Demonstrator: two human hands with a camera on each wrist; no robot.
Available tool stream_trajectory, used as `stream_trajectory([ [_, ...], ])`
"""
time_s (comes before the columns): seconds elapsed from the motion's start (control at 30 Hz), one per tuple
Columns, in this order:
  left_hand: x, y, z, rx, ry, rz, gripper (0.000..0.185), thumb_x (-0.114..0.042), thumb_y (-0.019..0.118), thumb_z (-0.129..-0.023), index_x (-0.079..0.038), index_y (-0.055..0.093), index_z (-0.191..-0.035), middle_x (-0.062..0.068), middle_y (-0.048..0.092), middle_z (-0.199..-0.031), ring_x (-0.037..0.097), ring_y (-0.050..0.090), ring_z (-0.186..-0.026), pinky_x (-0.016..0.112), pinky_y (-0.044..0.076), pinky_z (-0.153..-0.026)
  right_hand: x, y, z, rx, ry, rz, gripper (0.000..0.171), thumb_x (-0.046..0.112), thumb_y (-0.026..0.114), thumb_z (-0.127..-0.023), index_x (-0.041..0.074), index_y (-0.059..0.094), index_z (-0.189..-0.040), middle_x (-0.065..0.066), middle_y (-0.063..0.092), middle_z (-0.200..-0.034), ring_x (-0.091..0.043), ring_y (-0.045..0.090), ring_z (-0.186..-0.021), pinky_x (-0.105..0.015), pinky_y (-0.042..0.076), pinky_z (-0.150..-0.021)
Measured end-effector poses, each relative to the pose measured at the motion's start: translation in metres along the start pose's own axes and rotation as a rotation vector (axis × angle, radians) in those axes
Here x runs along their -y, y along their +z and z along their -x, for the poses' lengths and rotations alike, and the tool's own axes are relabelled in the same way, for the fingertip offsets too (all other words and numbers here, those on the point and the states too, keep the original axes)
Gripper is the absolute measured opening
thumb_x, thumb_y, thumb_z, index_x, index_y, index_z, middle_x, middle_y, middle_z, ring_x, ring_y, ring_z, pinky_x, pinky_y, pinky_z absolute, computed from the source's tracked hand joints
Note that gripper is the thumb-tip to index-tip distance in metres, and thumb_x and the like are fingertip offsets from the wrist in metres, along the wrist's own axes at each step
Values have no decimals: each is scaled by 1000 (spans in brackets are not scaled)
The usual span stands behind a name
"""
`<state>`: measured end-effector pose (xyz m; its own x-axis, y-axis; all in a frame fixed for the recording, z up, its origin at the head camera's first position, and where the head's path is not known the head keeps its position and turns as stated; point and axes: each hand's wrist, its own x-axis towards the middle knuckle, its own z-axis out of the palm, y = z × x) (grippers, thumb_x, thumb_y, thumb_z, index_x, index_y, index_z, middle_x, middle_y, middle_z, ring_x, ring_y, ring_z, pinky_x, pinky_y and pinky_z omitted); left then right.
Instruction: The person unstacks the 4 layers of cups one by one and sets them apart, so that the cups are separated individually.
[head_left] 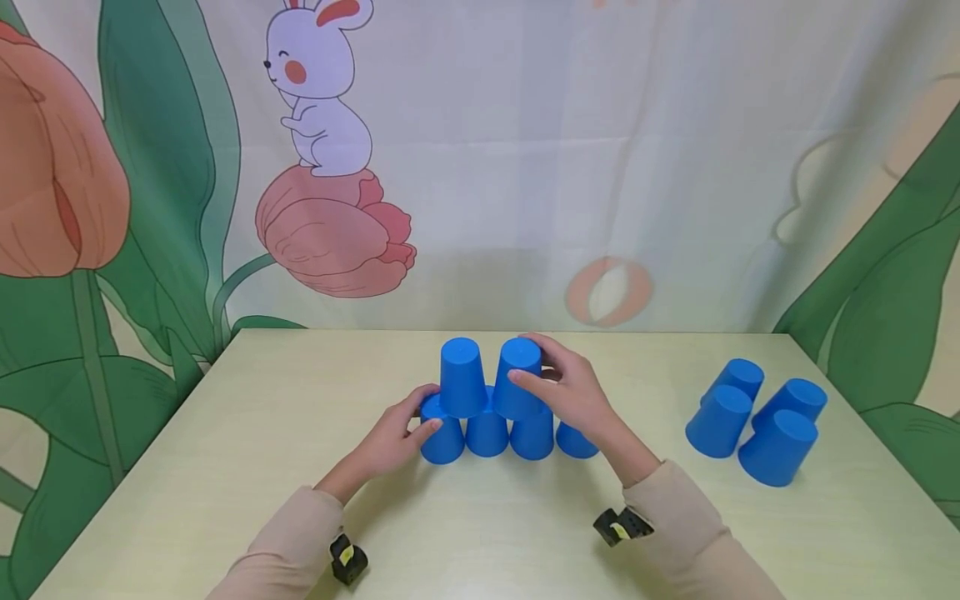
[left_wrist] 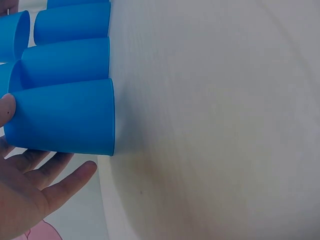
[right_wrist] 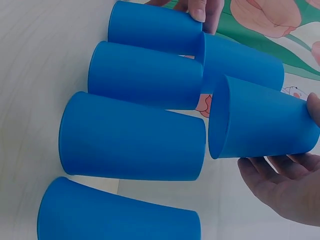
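Note:
Four upside-down blue cups stand side by side in a row; the leftmost cup is between the thumb and fingers of my left hand. On that row, toward the left, rests an upper blue cup. My right hand grips a second upper cup near its closed end, thumb on one side and fingers on the other. The rim of this cup is slightly tilted, right over the tops of the middle row cups. At the row's right end, the last cup is partly behind my right wrist.
Another group of upside-down blue cups stands on the right of the pale table. Behind the table's far edge hangs a curtain printed with a rabbit and flowers. A small black device is at each wrist.

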<state>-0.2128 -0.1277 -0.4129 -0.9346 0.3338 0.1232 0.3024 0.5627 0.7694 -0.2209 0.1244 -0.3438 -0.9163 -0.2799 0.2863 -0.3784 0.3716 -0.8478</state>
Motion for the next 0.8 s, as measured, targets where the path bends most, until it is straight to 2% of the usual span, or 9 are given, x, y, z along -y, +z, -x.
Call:
stream_trajectory([
  [0.23, 1, 1, 0, -1, -5, -2, 52, -19, 53, -93, -5, 31, -139, 20, 43, -134, 39, 45, -118, 53, 45, -85, 0, -4, 4, -3, 4, 1, 52, 28, 62, -87, 10, 44, -133, -13, 50, -129, -32, 49, -116, -47, 43, -91],
  [0.53, 0, 0, 1, -11, -12, -5, 52, -18, 53, -93, -5, 31, -138, 19, 43, -134, 39, 45, -118, 52, 45, -85, 4, -13, 16, -5, -62, 1, 50, 23, 62, -87, 7, 45, -132, -13, 52, -126, -30, 53, -111, -46, 45, -89],
  [0.8, -1, 0, 0, -6, -11, -10, 52, -18, 53, -93, -5, 31, -138, 19, 42, -134, 39, 44, -118, 53, 45, -85, 3, -22, 27, -9, -69, 24, 50, 20, 62, -87, 5, 44, -132, -15, 51, -127, -32, 52, -112, -45, 45, -90],
])
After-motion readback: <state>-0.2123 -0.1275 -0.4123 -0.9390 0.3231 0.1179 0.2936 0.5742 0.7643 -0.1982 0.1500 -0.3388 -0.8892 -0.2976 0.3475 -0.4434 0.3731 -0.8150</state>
